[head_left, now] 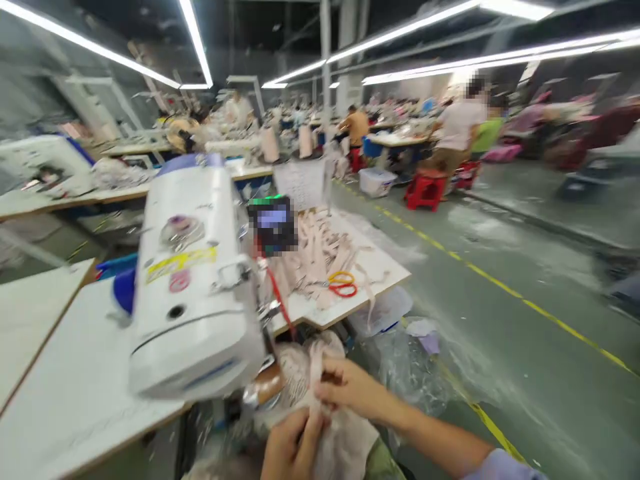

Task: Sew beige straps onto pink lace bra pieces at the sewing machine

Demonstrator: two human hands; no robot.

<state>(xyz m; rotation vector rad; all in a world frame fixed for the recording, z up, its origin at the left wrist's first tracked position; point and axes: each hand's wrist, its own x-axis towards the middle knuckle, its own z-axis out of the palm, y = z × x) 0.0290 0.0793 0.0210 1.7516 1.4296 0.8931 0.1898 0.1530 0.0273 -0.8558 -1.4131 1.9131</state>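
Both my hands are low in the view, below the front of a white sewing machine point(193, 293). My left hand point(290, 448) is closed, pinching a pale pink fabric piece point(345, 443) that lies in my lap. My right hand point(345, 387) is also closed on the upper end of the same fabric, holding a strip of it upright. The picture is blurred by motion.
A pile of pink fabric strips point(320, 257) and scissors with red and yellow handles point(343, 283) lie on the white table point(380, 273) beyond the machine. Clear plastic bags point(405, 363) sit on the floor. Other people work at distant tables; red stools point(425, 190) stand by a yellow floor line point(500, 287).
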